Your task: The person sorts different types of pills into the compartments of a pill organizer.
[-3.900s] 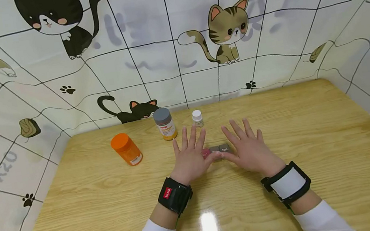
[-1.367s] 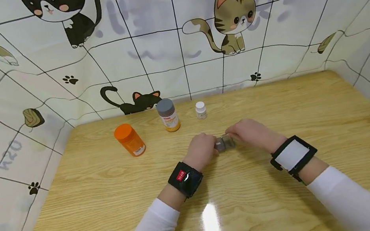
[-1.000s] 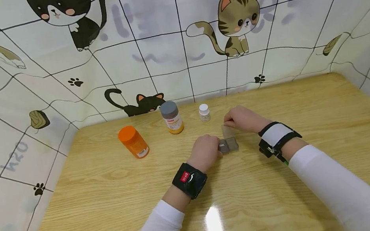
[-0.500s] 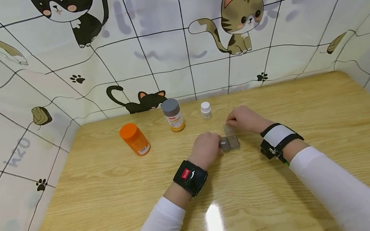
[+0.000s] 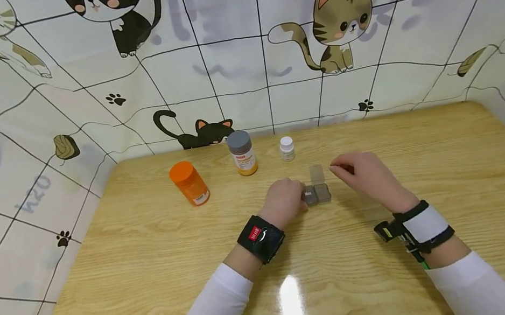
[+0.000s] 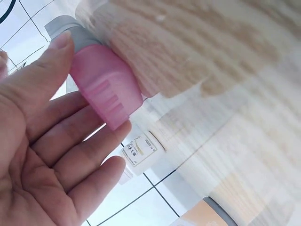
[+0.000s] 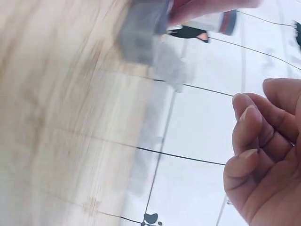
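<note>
Nearest you, your left hand pinches the box where it sits on the table, thumb on one face and fingertips against the other. Your right hand is just beside the raised lid, fingers loosely curled, holding nothing.

The step in hand looks to be getting a compartment uncovered: the lid at the box's right end stands up at the back, and the grey compartment beside it is covered. I'd judge that the next move calls for a steady left hold, and for your right fingers to stay clear of that lid. Whether anything lies in the uncovered compartment I can't fairly say; from the head it is small, and from the right wrist the box is blurred.

Farther off, the orange bottle, the grey-capped bottle and the white bottle all have their caps on, with the cat-print cloth behind.

Your left wrist view shows the box's pink end, which your hand hides from the head camera. Your right wrist view shows the bare palm, which the head view doesn't.
</note>
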### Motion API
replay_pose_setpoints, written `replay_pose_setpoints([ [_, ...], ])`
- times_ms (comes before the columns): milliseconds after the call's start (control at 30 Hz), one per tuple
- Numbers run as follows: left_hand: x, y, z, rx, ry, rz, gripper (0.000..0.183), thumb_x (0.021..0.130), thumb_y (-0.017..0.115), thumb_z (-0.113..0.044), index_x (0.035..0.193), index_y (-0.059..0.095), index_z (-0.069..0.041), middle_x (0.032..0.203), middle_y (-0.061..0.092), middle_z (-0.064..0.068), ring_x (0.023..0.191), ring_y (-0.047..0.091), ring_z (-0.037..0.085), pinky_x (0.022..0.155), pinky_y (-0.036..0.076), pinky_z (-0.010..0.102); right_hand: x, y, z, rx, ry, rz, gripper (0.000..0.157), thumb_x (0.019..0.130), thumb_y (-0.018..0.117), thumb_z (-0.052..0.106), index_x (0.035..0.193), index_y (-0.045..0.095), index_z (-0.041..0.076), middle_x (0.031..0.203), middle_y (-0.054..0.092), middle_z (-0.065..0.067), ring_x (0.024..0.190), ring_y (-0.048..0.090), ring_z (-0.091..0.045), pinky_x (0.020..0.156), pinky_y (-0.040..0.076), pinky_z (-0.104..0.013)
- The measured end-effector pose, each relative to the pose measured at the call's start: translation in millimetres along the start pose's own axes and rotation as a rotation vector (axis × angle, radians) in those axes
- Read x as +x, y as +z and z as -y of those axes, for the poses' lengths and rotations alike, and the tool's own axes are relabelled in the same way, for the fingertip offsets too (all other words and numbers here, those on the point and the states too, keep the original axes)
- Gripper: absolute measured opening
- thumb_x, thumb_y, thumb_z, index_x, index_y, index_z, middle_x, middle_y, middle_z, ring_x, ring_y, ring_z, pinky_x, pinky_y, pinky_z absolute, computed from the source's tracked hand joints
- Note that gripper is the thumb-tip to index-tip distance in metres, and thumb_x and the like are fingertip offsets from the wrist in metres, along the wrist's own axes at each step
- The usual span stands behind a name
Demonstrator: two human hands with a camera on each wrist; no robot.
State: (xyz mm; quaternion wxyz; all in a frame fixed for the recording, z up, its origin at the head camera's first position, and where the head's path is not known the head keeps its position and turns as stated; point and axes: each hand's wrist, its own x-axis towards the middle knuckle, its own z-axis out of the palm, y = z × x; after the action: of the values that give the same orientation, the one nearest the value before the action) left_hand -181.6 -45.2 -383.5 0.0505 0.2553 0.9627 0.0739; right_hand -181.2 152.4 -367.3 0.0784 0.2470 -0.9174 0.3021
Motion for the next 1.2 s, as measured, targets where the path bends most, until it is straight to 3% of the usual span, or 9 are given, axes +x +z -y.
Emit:
replay_pose_setpoints([
  [133, -2.8, -2.1, 1.3, -0.027, -0.004, 0.0, 0.03, 0.075, 0.076, -0.03, 0.096, 0.066, -0.01, 0.078, 0.062, -0.003, 0.067, 0.051, 0.008, 0.06, 0.043, 0.022, -15, -0.3, 5, -0.002, -0.024, -0.063, 0.012, 0.091, 0.057, 0.01, 0.088, 0.067, 0.005, 0.066, 0.056, 0.0, 0.054, 0.042, -0.012, 0.05, 0.037, -0.031],
  [367, -29.8, -31.4, 20.9, -0.11, -0.059, -0.13, 0.057, 0.081, 0.07, -0.034, 0.128, 0.052, -0.006, 0.131, 0.051, 0.013, 0.115, 0.048, 0.024, 0.091, 0.044, 0.036, -32, 4.1, 10, -0.025, -0.006, -0.067, 0.01, 0.089, 0.059, 0.008, 0.085, 0.067, 0.004, 0.069, 0.06, -0.001, 0.054, 0.044, -0.01, 0.049, 0.039, -0.03],
  [467, -50.8, -50.3, 40.8, -0.191, -0.157, -0.311, 0.052, 0.084, 0.068, -0.03, 0.127, 0.053, -0.005, 0.131, 0.049, 0.015, 0.114, 0.048, 0.028, 0.086, 0.046, 0.04, -39, 4.1, 12, -0.036, 0.001, -0.045, 0.01, 0.088, 0.06, 0.008, 0.086, 0.068, 0.003, 0.07, 0.061, -0.002, 0.055, 0.045, -0.01, 0.05, 0.04, -0.03],
  [533, -65.8, -59.6, 59.0, -0.268, -0.226, -0.501, 0.049, 0.085, 0.068, -0.024, 0.126, 0.053, -0.002, 0.128, 0.052, 0.017, 0.113, 0.049, 0.03, 0.087, 0.045, 0.043, -44, 3.7, 14, -0.037, 0.004, -0.008, 0.009, 0.088, 0.06, 0.009, 0.086, 0.067, 0.004, 0.072, 0.062, -0.001, 0.056, 0.045, -0.009, 0.051, 0.041, -0.029],
  [700, -99.3, -63.9, 108.1, -0.538, -0.451, -0.911, 0.056, 0.083, 0.066, -0.011, 0.133, 0.043, 0.001, 0.127, 0.049, 0.021, 0.116, 0.043, 0.031, 0.095, 0.036, 0.045, -58, 3.7, 19, -0.023, -0.002, 0.099, 0.008, 0.088, 0.061, 0.011, 0.086, 0.067, 0.007, 0.073, 0.061, 0.004, 0.059, 0.045, -0.006, 0.053, 0.042, -0.028],
  [767, -108.0, -59.3, 124.8, -0.688, -0.557, -0.897, 0.067, 0.083, 0.066, -0.01, 0.14, 0.031, -0.001, 0.133, 0.041, 0.02, 0.121, 0.035, 0.03, 0.098, 0.033, 0.045, -62, 4.3, 20, -0.027, -0.011, 0.114, 0.007, 0.087, 0.062, 0.011, 0.084, 0.067, 0.008, 0.072, 0.06, 0.005, 0.059, 0.045, -0.005, 0.053, 0.042, -0.027],
  [867, -111.9, -50.5, 143.7, -0.884, -0.66, -0.68, 0.085, 0.082, 0.068, -0.012, 0.146, 0.013, -0.006, 0.142, 0.028, 0.019, 0.129, 0.024, 0.03, 0.103, 0.028, 0.046, -68, 5.0, 21, -0.045, -0.027, 0.118, 0.005, 0.085, 0.064, 0.01, 0.083, 0.068, 0.009, 0.071, 0.06, 0.006, 0.059, 0.045, -0.003, 0.053, 0.043, -0.026],
  [967, -107.6, -42.5, 153.6, -0.979, -0.674, -0.477, 0.086, 0.082, 0.069, -0.011, 0.146, 0.012, -0.007, 0.144, 0.026, 0.019, 0.13, 0.024, 0.031, 0.104, 0.025, 0.048, -72, 7.0, 21, -0.046, -0.051, 0.136, 0.004, 0.085, 0.064, 0.009, 0.082, 0.068, 0.01, 0.071, 0.06, 0.007, 0.059, 0.045, -0.002, 0.053, 0.043, -0.027],
  [1200, -100.3, -30.4, 160.7, -0.981, -0.68, -0.511, 0.064, 0.081, 0.068, -0.009, 0.136, 0.035, -0.002, 0.132, 0.044, 0.018, 0.118, 0.039, 0.029, 0.1, 0.033, 0.044, -76, 14.7, 26, -0.019, -0.062, 0.202, 0.005, 0.085, 0.064, 0.009, 0.082, 0.068, 0.01, 0.074, 0.061, 0.006, 0.065, 0.049, -0.002, 0.059, 0.047, -0.029],
])
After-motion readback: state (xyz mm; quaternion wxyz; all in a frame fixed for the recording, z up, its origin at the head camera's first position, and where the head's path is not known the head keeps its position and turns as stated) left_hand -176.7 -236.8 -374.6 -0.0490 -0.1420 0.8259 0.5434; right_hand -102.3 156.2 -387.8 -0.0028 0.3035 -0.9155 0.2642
